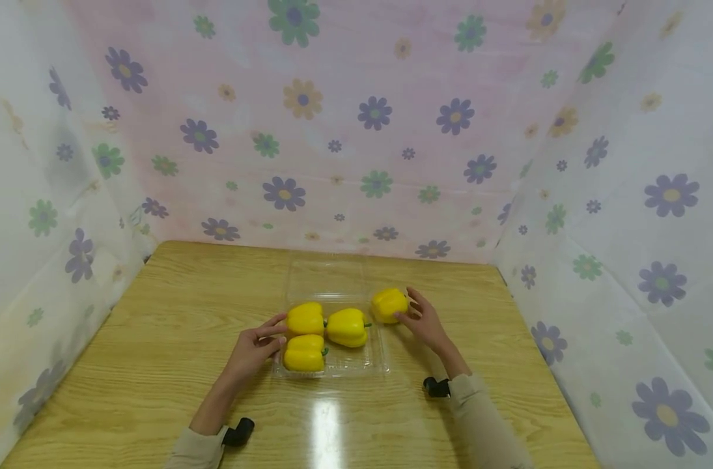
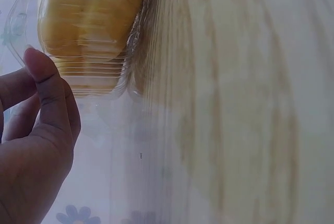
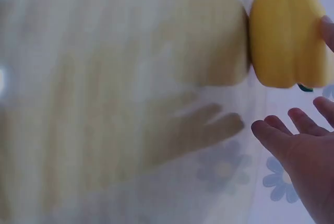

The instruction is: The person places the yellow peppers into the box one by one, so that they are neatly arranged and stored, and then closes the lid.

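Observation:
A clear plastic clamshell container [image 1: 356, 368] lies on the table with its lid [image 1: 327, 277] folded back. Inside are three yellow bell peppers, one at the back left [image 1: 305, 318], one at the front left [image 1: 305, 354] and one to the right [image 1: 347, 327]. My left hand [image 1: 255, 352] pinches the container's left rim, as the left wrist view shows. To the right of the container, a fourth yellow bell pepper [image 1: 389, 305] rests on the table. My right hand [image 1: 424, 322] is beside it, thumb against its side, other fingers loosely extended and apart from it in the right wrist view [image 3: 308, 151].
The wooden table [image 1: 186, 312] carries all of this. Flowered cloth [image 1: 333, 130] hangs behind it and along both sides. Black wrist devices sit at the left wrist [image 1: 239, 432] and the right wrist [image 1: 436, 387].

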Demonstrator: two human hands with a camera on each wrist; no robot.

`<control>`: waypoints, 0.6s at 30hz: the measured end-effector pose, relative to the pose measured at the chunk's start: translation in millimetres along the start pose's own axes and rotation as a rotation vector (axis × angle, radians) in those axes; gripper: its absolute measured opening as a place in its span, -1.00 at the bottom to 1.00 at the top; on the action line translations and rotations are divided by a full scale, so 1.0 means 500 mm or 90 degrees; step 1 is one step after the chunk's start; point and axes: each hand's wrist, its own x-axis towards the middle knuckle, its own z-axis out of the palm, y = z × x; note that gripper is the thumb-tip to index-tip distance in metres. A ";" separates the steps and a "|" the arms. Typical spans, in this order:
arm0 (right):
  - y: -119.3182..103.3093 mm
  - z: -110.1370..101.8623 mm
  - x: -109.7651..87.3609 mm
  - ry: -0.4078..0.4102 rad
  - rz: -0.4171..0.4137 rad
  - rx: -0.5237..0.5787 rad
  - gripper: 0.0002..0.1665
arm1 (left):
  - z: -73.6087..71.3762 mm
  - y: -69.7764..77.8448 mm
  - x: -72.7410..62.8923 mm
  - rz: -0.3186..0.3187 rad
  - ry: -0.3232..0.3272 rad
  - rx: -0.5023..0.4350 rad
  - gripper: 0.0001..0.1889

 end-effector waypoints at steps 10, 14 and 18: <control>-0.071 0.011 -0.027 -0.011 0.018 0.024 -0.10 | -0.001 -0.006 0.003 0.006 -0.002 0.001 -0.66; -0.060 0.013 -0.023 -0.013 0.013 0.041 -0.09 | 0.000 -0.006 0.003 0.011 -0.001 0.006 -0.67; -0.027 0.015 -0.007 -0.019 -0.021 0.038 -0.06 | 0.001 -0.006 0.002 0.012 0.002 0.003 -0.67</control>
